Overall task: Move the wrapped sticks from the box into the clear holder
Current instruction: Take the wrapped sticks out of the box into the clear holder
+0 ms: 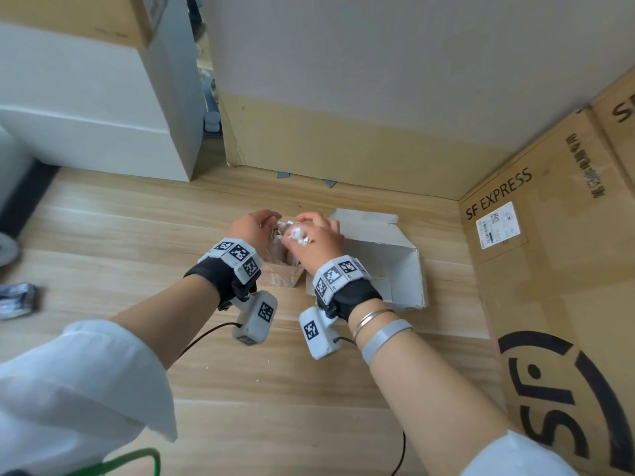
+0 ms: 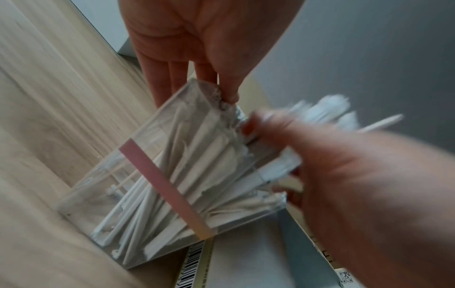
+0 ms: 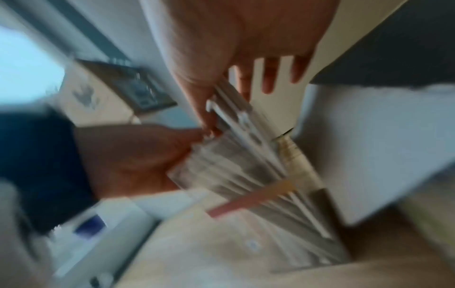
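The clear holder stands on the wooden surface, tilted in the left wrist view, with a pink strip down one side and many wrapped sticks inside. My left hand grips the holder's top rim between thumb and fingers. My right hand pinches a bunch of wrapped sticks over the holder's mouth, their lower ends inside it. The open white box lies right beside the holder; its inside is hidden by my right hand.
Large SF Express cardboard boxes wall off the right side. A cardboard sheet leans on the wall behind. A white cabinet stands at the back left. A crumpled silvery packet lies at the far left.
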{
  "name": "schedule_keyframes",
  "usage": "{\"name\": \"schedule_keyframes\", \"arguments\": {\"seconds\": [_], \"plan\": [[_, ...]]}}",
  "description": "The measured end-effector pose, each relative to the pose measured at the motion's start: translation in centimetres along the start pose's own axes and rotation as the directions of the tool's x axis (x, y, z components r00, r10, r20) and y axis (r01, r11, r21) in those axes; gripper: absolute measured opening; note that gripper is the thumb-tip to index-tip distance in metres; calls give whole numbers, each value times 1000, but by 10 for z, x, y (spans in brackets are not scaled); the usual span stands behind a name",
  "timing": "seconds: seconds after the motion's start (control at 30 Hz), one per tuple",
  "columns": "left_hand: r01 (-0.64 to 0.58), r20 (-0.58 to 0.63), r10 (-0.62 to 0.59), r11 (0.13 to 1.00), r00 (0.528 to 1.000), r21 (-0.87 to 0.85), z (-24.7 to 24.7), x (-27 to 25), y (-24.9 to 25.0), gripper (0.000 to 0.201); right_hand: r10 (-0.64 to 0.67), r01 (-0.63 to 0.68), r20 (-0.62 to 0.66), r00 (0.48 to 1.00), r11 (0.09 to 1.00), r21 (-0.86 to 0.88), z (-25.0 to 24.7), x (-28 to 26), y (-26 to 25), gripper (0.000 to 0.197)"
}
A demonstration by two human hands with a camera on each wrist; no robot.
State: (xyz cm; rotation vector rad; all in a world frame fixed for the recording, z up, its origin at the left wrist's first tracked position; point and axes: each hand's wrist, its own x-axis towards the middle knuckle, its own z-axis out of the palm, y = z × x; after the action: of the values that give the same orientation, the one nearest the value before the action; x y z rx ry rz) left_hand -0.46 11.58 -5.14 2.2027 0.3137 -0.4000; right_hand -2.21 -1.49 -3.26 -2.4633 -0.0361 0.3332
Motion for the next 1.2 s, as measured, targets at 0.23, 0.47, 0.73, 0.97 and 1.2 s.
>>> {"name": "schedule_keyframes", "arguments": {"seconds": [0.23, 0.47, 0.73, 0.97, 1.2], "plan": [[11, 7, -11, 1000, 1000, 26, 0, 2, 4, 31, -50, 49, -14, 999, 997, -67, 2, 1, 1, 28], [14, -7, -13, 998, 1000, 69, 2, 0, 12, 32, -56, 74, 92, 994, 976, -206, 6, 2, 10, 22], [-202, -136, 208, 978, 969, 58, 25, -17, 63, 33, 133, -134, -37, 990, 990, -42, -52, 2, 64, 36], [-89, 158, 70, 990, 985, 112, 87, -33, 80, 58, 275, -242, 168, 947, 951, -192, -62, -13, 104, 28], [100, 141, -140, 961, 980, 256, 115, -32, 71, 88, 325, -279, 206, 923, 934, -223, -59, -17, 123, 27]]}}
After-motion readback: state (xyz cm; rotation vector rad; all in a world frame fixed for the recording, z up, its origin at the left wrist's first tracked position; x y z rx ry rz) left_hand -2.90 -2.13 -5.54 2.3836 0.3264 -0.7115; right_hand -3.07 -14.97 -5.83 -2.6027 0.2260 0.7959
